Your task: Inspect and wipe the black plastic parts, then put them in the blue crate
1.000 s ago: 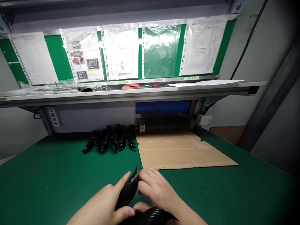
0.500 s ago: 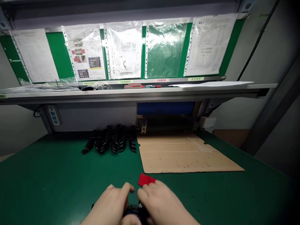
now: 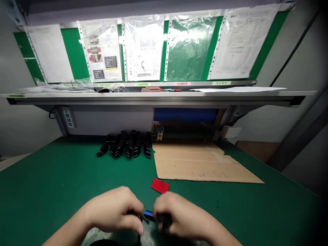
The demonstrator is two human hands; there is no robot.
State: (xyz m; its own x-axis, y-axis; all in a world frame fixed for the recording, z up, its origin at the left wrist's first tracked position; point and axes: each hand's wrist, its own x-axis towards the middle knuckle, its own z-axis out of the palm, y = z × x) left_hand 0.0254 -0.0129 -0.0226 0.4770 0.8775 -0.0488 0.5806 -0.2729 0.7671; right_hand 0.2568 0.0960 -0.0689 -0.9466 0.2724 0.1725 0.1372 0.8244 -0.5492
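Left grip (image 3: 140,220) and right grip (image 3: 158,218) working close together over the green surface (image 3: 51,191)

From where I'm standing, the person's bare left grip is pinching a dark piece (image 3: 143,218), while the right grip is curling around a blurred black object (image 3: 165,220). A blue item (image 3: 148,214) is showing in the gap between them. Just beyond the right grip, a red block (image 3: 160,185) is lying flat on the surface. Farther back, black pointed parts (image 3: 130,145) are resting in a row to the left of a cardboard sheet (image 3: 200,165). Above, papers in clear sleeves (image 3: 143,48) are hanging over a shelf (image 3: 179,98).
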